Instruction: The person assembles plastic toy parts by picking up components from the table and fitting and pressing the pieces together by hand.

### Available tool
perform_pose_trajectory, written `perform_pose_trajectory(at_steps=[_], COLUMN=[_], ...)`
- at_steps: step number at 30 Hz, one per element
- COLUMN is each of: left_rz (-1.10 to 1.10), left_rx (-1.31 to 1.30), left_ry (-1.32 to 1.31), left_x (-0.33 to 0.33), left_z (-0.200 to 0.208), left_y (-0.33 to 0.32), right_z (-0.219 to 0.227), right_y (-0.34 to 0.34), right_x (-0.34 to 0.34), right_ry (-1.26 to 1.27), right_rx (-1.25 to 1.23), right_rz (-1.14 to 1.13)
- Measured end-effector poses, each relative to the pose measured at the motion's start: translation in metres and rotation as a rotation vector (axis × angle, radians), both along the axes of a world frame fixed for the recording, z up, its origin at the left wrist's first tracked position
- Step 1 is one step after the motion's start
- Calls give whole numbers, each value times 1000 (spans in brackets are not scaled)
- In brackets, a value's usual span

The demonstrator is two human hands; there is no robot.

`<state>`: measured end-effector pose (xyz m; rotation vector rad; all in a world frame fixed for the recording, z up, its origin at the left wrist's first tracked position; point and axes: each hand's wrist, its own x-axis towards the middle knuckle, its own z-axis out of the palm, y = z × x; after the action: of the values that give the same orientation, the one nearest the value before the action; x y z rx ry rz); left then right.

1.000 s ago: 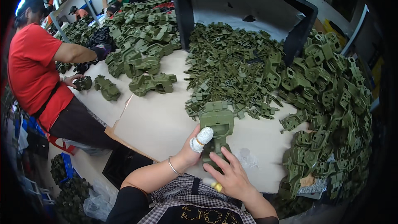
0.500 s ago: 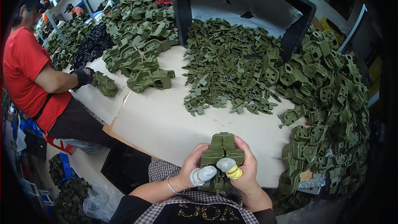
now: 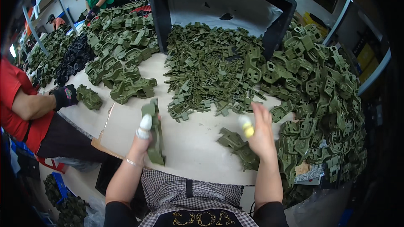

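My left hand (image 3: 144, 136) grips an olive-green plastic toy vehicle body (image 3: 157, 143) stood on its edge over the table's near left part. White wrapping covers that thumb, and the fingers are hidden behind the part. My right hand (image 3: 263, 132) is raised to the right, slightly blurred, its fingers stretched and apart with nothing in them. Its thumb has a white and yellow wrap. Beside and below it another olive-green vehicle body (image 3: 240, 148) lies on the table (image 3: 193, 143), partly hidden by the wrist.
A heap of small green parts (image 3: 210, 71) spills from a tipped black bin (image 3: 158, 17). Green vehicle bodies pile up at the right (image 3: 311, 101) and far left (image 3: 126, 29), near black wheels (image 3: 75, 56). A co-worker in a red shirt (image 3: 14, 88) works at left.
My hands have parted from the vehicle body held between them. The left one now holds a body at left; the right one is empty near another body. The whole view has shifted.
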<state>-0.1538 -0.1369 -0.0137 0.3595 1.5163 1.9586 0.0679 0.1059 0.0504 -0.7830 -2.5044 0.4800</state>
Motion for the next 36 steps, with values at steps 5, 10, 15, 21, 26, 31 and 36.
perform_pose_trajectory(at_steps=[5,10,15,21,26,31,36], left_rz=[-121,-246,-443,-250,-409,-373,-318], left_rx=[-122,-162,-164,96,103,61,15], left_ry=[-52,233,175,157,-195,-325,-473], left_x=[-88,-113,-52,-50,-10,60,98], left_z=[-12,-49,-4,22,35,7,0], left_y=[77,138,150,101,40,-11,-20], right_z=[-25,-51,-56,-37,-23,-40,-48], right_y=[82,88,88,58,41,34,28], right_x=[-39,-67,-53,-29,5,29,50], right_ry=[-204,-356,-162,-285,-384,-361,-191], right_rx=[-55,-192,-169,-320,-297,-178,-147], right_rz=[-352,-331,-230,54,77,34,17])
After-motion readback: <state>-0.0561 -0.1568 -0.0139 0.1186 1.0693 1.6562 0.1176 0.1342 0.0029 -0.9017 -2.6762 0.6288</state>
